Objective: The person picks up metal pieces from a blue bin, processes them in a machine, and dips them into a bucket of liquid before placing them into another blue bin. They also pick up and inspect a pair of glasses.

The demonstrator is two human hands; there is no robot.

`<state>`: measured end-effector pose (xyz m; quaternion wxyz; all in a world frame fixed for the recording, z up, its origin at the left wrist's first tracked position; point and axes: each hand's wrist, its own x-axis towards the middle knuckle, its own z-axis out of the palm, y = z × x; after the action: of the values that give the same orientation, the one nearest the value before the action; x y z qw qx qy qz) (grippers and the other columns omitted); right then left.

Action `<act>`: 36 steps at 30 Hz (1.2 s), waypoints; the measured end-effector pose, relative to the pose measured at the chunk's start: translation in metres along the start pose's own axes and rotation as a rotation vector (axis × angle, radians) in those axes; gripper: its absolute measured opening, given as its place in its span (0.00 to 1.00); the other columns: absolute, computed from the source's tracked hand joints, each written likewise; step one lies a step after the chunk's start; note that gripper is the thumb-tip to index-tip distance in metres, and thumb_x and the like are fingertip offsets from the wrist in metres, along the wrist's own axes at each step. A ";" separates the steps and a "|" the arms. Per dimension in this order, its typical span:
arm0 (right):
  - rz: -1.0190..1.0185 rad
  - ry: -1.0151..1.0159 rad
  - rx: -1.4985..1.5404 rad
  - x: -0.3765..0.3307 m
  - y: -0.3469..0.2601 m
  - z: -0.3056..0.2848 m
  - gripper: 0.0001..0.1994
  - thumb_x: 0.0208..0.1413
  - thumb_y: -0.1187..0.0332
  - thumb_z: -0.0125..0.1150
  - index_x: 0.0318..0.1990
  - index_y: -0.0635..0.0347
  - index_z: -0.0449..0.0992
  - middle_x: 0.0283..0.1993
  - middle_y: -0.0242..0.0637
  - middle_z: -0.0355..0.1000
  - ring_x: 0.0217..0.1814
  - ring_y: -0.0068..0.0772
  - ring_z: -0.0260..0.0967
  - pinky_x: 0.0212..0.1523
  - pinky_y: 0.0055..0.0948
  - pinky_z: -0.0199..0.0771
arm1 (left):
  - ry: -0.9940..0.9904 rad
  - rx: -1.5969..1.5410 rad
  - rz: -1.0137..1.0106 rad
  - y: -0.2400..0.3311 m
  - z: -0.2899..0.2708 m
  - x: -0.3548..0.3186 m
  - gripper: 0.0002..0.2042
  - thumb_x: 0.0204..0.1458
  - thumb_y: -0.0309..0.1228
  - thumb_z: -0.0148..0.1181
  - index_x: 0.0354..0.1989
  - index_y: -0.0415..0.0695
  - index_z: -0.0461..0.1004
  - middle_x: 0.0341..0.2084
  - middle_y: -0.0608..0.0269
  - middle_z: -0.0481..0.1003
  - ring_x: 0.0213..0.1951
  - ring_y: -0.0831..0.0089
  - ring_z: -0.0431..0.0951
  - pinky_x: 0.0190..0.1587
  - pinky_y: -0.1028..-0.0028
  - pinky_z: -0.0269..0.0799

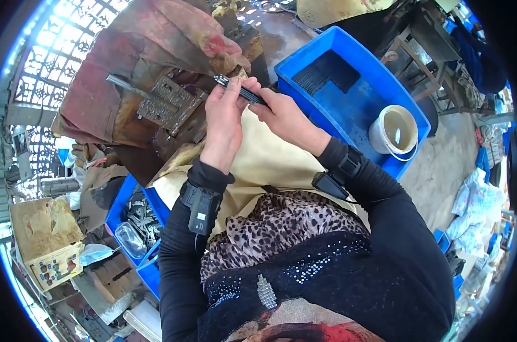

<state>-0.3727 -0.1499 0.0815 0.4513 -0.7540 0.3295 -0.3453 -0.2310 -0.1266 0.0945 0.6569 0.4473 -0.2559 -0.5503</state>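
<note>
A bundle of thin black rods (251,96) with pale, shiny ends spans both hands, above a yellowish cloth across the lap. My left hand (223,117) closes on the bundle near its pale ends, thumb on top. The fingers of my right hand (287,115) wrap round the other end. Just left of my left hand lies a greasy metal block (170,102) with a metal bar (134,90) sticking out. To the right, a blue tub (404,102) contains neat rows of similar black rods (327,74).
A white bucket (378,134) with a wire handle stands in the blue tub. A stained reddish cloth (150,34) drapes behind the metal block. At lower left is a blue crate (118,199) of grey metal parts, near a wooden box (47,245). Further right stands wooden furniture (412,62).
</note>
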 end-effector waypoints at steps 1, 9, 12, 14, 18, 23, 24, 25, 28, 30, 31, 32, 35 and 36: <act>0.022 -0.012 -0.064 -0.001 0.001 0.001 0.18 0.57 0.68 0.57 0.54 0.63 0.67 0.40 0.58 0.73 0.45 0.60 0.71 0.40 0.47 0.71 | -0.012 0.032 0.003 -0.002 0.000 -0.001 0.10 0.62 0.32 0.53 0.43 0.37 0.71 0.39 0.52 0.78 0.44 0.66 0.79 0.50 0.69 0.73; -0.071 0.170 -0.053 -0.007 0.001 0.002 0.13 0.58 0.67 0.56 0.48 0.63 0.68 0.34 0.58 0.73 0.37 0.62 0.71 0.34 0.51 0.69 | -0.115 0.063 -0.044 0.002 0.007 -0.008 0.12 0.62 0.34 0.53 0.46 0.38 0.70 0.45 0.51 0.77 0.50 0.67 0.75 0.56 0.68 0.66; -0.004 0.192 -0.108 -0.017 0.008 -0.017 0.11 0.58 0.67 0.57 0.45 0.64 0.71 0.33 0.58 0.72 0.36 0.61 0.71 0.34 0.51 0.69 | -0.172 0.215 -0.039 -0.001 0.010 -0.007 0.13 0.61 0.34 0.55 0.48 0.38 0.70 0.45 0.55 0.77 0.49 0.70 0.75 0.56 0.70 0.65; -0.126 0.236 -0.291 -0.026 0.023 -0.047 0.08 0.56 0.69 0.56 0.40 0.62 0.75 0.33 0.57 0.72 0.37 0.61 0.71 0.36 0.49 0.71 | -0.140 0.390 0.077 -0.005 0.004 -0.004 0.14 0.60 0.33 0.56 0.50 0.37 0.70 0.45 0.56 0.77 0.49 0.72 0.75 0.55 0.72 0.66; 0.262 0.178 -0.711 -0.035 0.092 -0.123 0.16 0.57 0.59 0.54 0.36 0.67 0.74 0.33 0.59 0.73 0.39 0.61 0.72 0.39 0.51 0.71 | 0.072 0.825 0.520 0.011 -0.049 0.026 0.19 0.59 0.34 0.56 0.54 0.34 0.69 0.44 0.55 0.78 0.48 0.71 0.76 0.53 0.73 0.69; 0.832 -0.352 -0.999 -0.076 0.198 -0.169 0.14 0.49 0.68 0.51 0.37 0.68 0.80 0.44 0.59 0.74 0.51 0.59 0.72 0.50 0.46 0.73 | 0.424 1.442 0.528 0.016 -0.151 0.036 0.20 0.57 0.36 0.54 0.55 0.40 0.69 0.46 0.52 0.77 0.49 0.53 0.75 0.53 0.61 0.68; 0.735 -0.579 -1.095 -0.083 0.215 -0.168 0.14 0.47 0.70 0.51 0.37 0.67 0.80 0.45 0.58 0.74 0.51 0.58 0.72 0.51 0.45 0.73 | 0.426 1.529 0.546 0.011 -0.165 0.035 0.20 0.57 0.36 0.54 0.55 0.39 0.69 0.46 0.51 0.77 0.49 0.53 0.75 0.53 0.60 0.68; 0.769 -0.637 -1.079 -0.090 0.227 -0.165 0.14 0.46 0.70 0.51 0.36 0.67 0.80 0.45 0.57 0.75 0.51 0.57 0.72 0.51 0.44 0.73 | 0.430 1.614 0.533 0.006 -0.175 0.034 0.20 0.57 0.37 0.54 0.55 0.39 0.69 0.46 0.50 0.76 0.49 0.53 0.75 0.53 0.60 0.68; 0.951 -0.694 -0.996 -0.102 0.239 -0.160 0.14 0.46 0.71 0.51 0.36 0.66 0.81 0.44 0.56 0.75 0.51 0.54 0.73 0.50 0.43 0.73 | 0.436 1.688 0.514 -0.005 -0.190 0.036 0.21 0.58 0.37 0.54 0.56 0.37 0.68 0.48 0.47 0.75 0.50 0.51 0.74 0.53 0.59 0.68; 1.009 -0.637 -0.977 -0.107 0.230 -0.158 0.14 0.46 0.71 0.51 0.36 0.66 0.81 0.44 0.55 0.75 0.51 0.53 0.74 0.50 0.42 0.73 | 0.413 1.692 0.505 -0.010 -0.190 0.038 0.22 0.58 0.37 0.54 0.56 0.36 0.67 0.48 0.45 0.74 0.51 0.50 0.73 0.53 0.58 0.68; 1.007 -0.589 -1.005 -0.109 0.223 -0.157 0.14 0.46 0.71 0.51 0.36 0.65 0.81 0.44 0.54 0.76 0.51 0.53 0.74 0.50 0.42 0.74 | 0.391 1.704 0.494 -0.011 -0.190 0.038 0.22 0.58 0.37 0.54 0.56 0.35 0.67 0.49 0.44 0.74 0.51 0.50 0.73 0.54 0.58 0.67; 0.995 -0.539 -1.029 -0.111 0.216 -0.157 0.14 0.46 0.71 0.51 0.36 0.65 0.81 0.44 0.53 0.76 0.51 0.52 0.74 0.50 0.42 0.74 | 0.365 1.713 0.516 -0.011 -0.188 0.038 0.22 0.58 0.37 0.54 0.56 0.35 0.67 0.49 0.43 0.74 0.51 0.49 0.73 0.54 0.58 0.67; 0.990 -0.399 -1.038 -0.116 0.202 -0.152 0.14 0.46 0.69 0.52 0.38 0.64 0.81 0.46 0.52 0.76 0.51 0.52 0.74 0.50 0.42 0.74 | 0.369 1.661 0.485 -0.009 -0.188 0.037 0.22 0.58 0.37 0.53 0.56 0.35 0.66 0.49 0.44 0.74 0.52 0.50 0.72 0.55 0.59 0.67; 0.970 -0.336 -1.036 -0.117 0.200 -0.152 0.15 0.47 0.69 0.52 0.38 0.64 0.81 0.46 0.52 0.76 0.51 0.52 0.74 0.50 0.42 0.74 | 0.375 1.657 0.459 -0.008 -0.188 0.036 0.22 0.58 0.37 0.53 0.56 0.35 0.66 0.49 0.45 0.74 0.52 0.50 0.73 0.55 0.59 0.67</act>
<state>-0.5982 -0.1990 -0.0722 0.1832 -0.6829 0.6740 0.2140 -0.0696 -0.1036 -0.0065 0.2467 0.8007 -0.5445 0.0408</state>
